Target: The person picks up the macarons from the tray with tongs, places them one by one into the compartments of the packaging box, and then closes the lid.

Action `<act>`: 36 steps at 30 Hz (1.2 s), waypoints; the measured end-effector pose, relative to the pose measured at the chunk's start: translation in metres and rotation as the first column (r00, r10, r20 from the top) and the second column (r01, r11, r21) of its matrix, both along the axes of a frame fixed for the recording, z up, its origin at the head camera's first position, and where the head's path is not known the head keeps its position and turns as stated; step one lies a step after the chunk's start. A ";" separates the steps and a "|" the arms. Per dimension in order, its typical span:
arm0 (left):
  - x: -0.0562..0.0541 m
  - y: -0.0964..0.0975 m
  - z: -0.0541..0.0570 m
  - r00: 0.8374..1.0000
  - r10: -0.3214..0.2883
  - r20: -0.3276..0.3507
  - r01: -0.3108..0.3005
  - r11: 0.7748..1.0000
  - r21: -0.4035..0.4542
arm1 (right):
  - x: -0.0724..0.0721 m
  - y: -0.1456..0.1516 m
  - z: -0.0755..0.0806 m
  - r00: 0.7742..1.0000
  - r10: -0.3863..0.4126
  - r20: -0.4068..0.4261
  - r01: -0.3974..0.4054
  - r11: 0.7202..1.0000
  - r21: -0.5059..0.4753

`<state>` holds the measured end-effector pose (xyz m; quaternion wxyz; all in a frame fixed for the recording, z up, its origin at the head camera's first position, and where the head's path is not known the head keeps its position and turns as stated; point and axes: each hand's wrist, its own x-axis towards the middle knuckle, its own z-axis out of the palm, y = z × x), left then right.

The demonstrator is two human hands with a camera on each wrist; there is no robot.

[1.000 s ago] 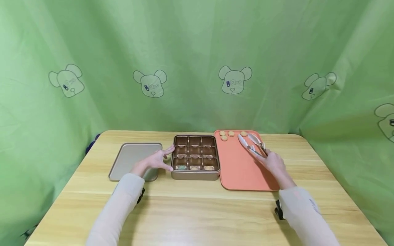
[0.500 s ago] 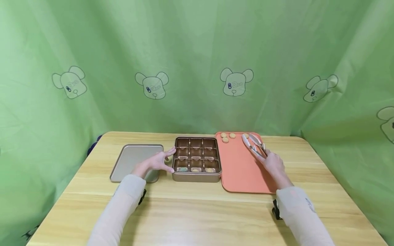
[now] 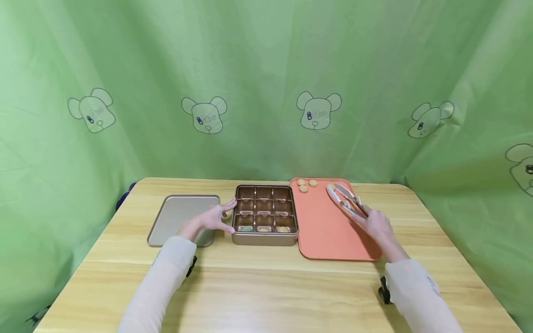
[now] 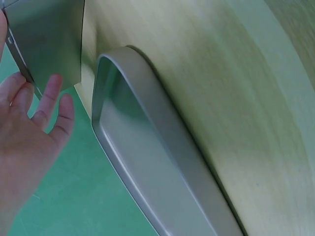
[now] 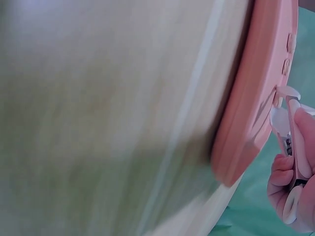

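Observation:
My left hand (image 3: 213, 217) touches the left side of the brown metal tin (image 3: 264, 239) with spread thumb and fingers. A divided insert fills the tin with small compartments; the front row holds one greenish and two pale cookies (image 3: 264, 229), while the other compartments look bare. My right hand (image 3: 376, 224) grips metal tongs (image 3: 354, 210) with whitish tips over the coral tray (image 3: 326, 236). Between the tong tips is a round cookie (image 3: 332, 187), partly hidden. The right wrist view shows fingers (image 5: 281, 177) curled round the tongs' handles.
Several round cookies (image 3: 303, 189) lie at the tray's far left corner. The tin's lid (image 3: 179, 212) lies on the wooden table (image 3: 266, 286) to the left, partly under my left forearm and hand. Behind the table hangs a green curtain (image 3: 266, 138).
The tong tips have moved from beside the right-hand cookie to around it and drawn closer together. That cookie sits slightly nearer me. My left hand stays on the tin.

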<state>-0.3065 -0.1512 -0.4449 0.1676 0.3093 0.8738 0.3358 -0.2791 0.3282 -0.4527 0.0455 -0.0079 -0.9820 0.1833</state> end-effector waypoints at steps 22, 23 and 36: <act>0.002 0.000 0.001 1.000 0.006 0.016 -0.006 1.000 0.010 | 0.021 0.022 -0.005 0.984 0.128 -0.127 -0.137 0.989 -0.062; 0.002 0.000 0.001 1.000 0.008 0.021 -0.008 1.000 0.010 | 0.022 0.023 -0.006 0.982 0.136 -0.133 -0.146 0.987 -0.065; 0.004 0.002 0.008 1.000 -0.001 0.021 0.001 1.000 -0.026 | 0.026 0.007 0.000 0.936 0.306 -0.175 -0.331 0.934 -0.137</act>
